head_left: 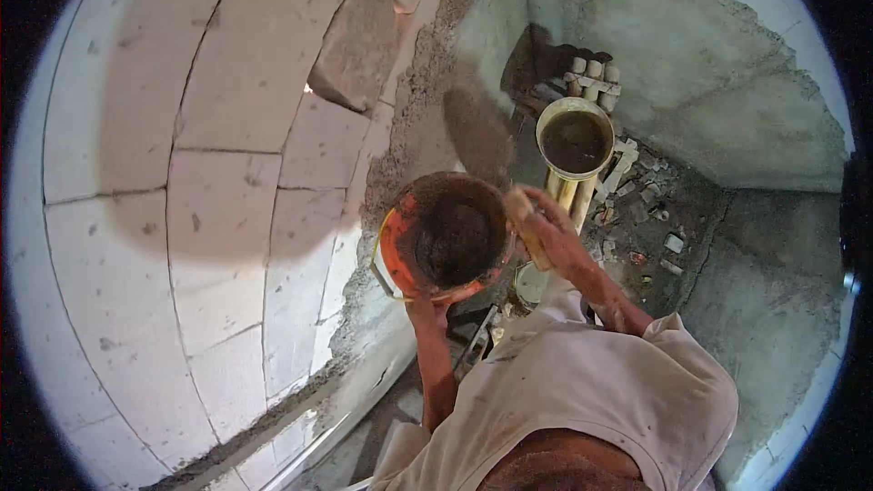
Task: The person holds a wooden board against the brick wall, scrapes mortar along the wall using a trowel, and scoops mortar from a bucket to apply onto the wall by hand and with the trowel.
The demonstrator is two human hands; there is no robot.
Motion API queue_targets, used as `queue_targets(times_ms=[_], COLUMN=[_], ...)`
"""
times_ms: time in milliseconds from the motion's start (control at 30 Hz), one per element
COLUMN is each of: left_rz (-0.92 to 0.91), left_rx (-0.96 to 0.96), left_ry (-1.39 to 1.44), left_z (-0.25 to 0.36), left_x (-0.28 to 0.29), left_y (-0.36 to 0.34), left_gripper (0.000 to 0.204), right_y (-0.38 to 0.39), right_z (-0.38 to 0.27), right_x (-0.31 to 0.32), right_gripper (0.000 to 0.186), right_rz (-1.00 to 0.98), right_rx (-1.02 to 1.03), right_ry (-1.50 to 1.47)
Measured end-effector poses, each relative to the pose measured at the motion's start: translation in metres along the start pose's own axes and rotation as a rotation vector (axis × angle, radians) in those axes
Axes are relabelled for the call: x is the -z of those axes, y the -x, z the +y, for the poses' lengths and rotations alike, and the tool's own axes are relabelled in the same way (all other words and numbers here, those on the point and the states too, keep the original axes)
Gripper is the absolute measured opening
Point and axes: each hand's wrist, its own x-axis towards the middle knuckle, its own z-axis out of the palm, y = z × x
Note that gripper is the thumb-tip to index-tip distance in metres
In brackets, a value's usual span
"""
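An orange bucket with a yellowish-white bail handle tilts its mouth up toward me, with dark wet mortar inside. My left hand grips it at its near rim; most of those fingers are hidden beneath it. Beside the bucket's right rim, my right hand is closed round a light tan, wooden-looking tool. Its working end does not show clearly, so I cannot tell its exact kind.
To the left rises a pale block wall, with rough mortar along its edge. A whitish bucket of murky liquid rests on bamboo-like poles. Rubble litters the floor by the grey plastered wall.
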Motion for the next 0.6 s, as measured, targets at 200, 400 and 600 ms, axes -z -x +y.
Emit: queue_targets(times_ms=[200, 400, 600], left_rz=[-0.043, -0.053, 0.049], left_rx=[-0.216, -0.308, -0.236], left_ry=[-0.15, -0.257, -0.249], left_z=[0.035, 0.041, 0.031], left_x=[-0.034, -0.023, 0.009], left_y=[0.016, 0.047, 0.055], left_gripper=[0.034, 0.03, 0.028], right_y=[-0.099, -0.274, -0.338], right_z=[-0.046, -0.005, -0.037], right_x=[-0.021, -0.075, -0.18], right_gripper=[0.046, 0.05, 0.052], right_rz=[0.353, 0.635, 0.461], right_rx=[0.363, 0.891, 0.603], right_ry=[0.064, 0.422, -0.138])
